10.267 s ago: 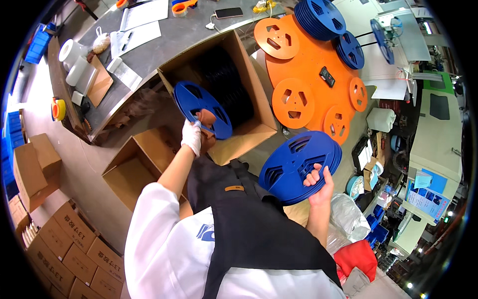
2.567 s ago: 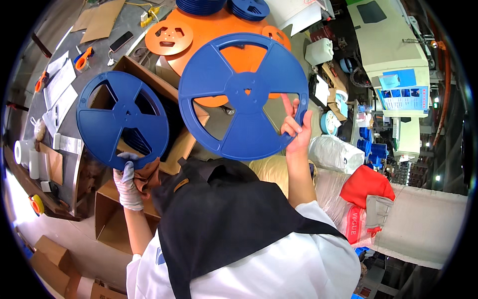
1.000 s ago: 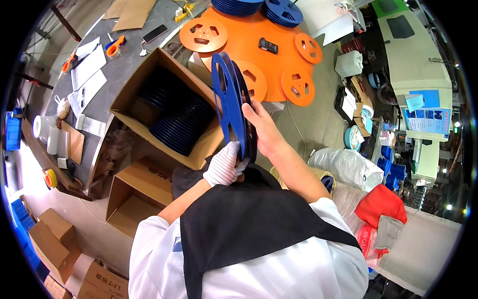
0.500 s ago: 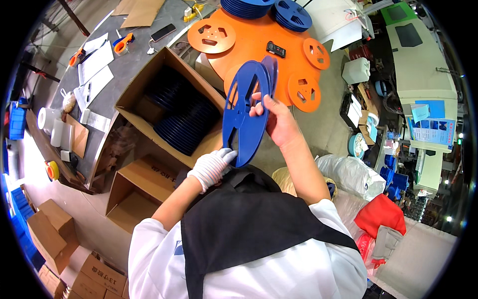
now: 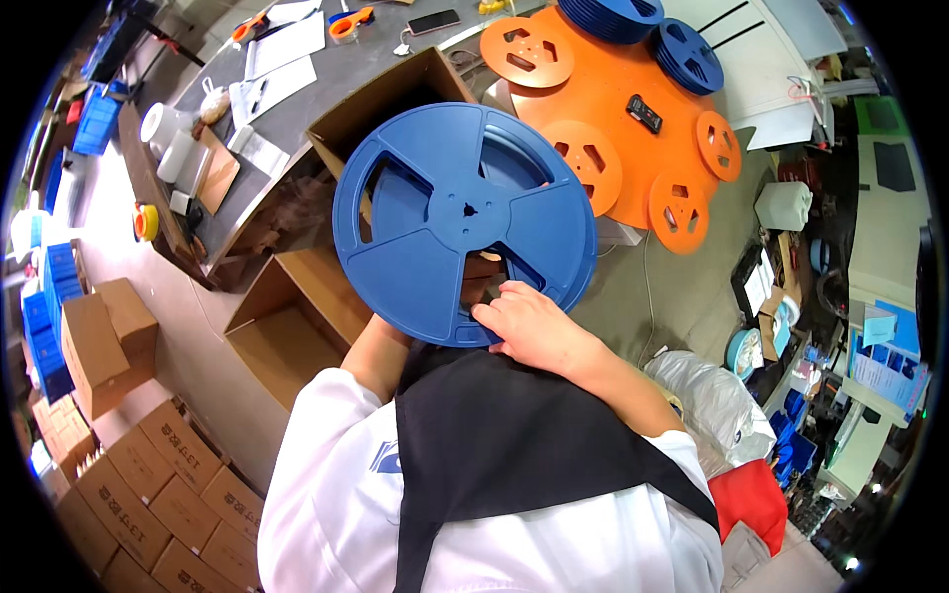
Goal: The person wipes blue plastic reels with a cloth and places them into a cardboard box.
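A large blue plastic reel (image 5: 415, 267) is held up in front of my apron, its round face with cut-out windows turned toward me. A second blue disc edge (image 5: 583, 242) shows just behind it, offset to the right. My right hand (image 5: 529, 324) grips the reel's near rim, fingers curled at the lower window. My left forearm (image 5: 381, 358) passes behind the reel, which hides the left hand and its fingers. Behind the reel, an open cardboard box (image 5: 341, 114) is mostly covered, and its contents are hidden.
An orange round table (image 5: 618, 128) bears orange discs (image 5: 527, 51), stacked blue reels (image 5: 687, 57) and a small black device (image 5: 645, 114). To the left are a grey workbench (image 5: 213, 89) with papers and tape dispensers, another open carton (image 5: 287, 326) and stacked cartons (image 5: 153, 494).
The reel has swung from edge-on to facing me. My right hand has dropped from its upper side to its near rim. My gloved left hand has gone behind it. The view has shifted left.
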A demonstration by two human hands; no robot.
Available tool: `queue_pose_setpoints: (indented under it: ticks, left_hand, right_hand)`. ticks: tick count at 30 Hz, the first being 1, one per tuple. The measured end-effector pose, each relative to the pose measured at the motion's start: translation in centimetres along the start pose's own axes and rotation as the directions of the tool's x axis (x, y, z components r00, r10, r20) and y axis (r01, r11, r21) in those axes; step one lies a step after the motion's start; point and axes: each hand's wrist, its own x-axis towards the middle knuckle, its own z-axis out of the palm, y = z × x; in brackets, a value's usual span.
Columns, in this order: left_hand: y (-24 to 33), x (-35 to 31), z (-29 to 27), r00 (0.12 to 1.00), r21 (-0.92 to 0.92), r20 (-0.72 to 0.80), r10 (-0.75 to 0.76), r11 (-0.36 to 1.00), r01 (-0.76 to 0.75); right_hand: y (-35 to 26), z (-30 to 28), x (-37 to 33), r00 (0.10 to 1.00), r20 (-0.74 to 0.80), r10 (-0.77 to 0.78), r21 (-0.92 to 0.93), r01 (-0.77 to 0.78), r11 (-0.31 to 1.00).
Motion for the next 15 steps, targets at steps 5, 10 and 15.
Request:
queue_pose_setpoints:
  ticks: [5, 10, 15]
  left_hand:
    - [-1.4, -1.0, -0.2, 0.998, -0.001, 0.003, 0.071, 0.998, -0.071]
    - [-2.1, -2.7, 0.0, 0.988, 0.012, -0.021, 0.155, 0.988, -0.155]
    - [-3.1, -4.8, -0.5, 0.97, 0.003, -0.06, 0.234, 0.972, -0.234]
  right_hand:
    - [0.0, 0.6, -0.5, 0.996, 0.018, -0.09, -0.053, 0.091, 0.994]
    - [-0.3, 1.2, -0.2, 0.983, 0.049, -0.176, -0.133, 0.181, 0.974]
    - [-0.3, 1.5, 0.2, 0.959, 0.024, -0.282, -0.17, 0.282, 0.944]
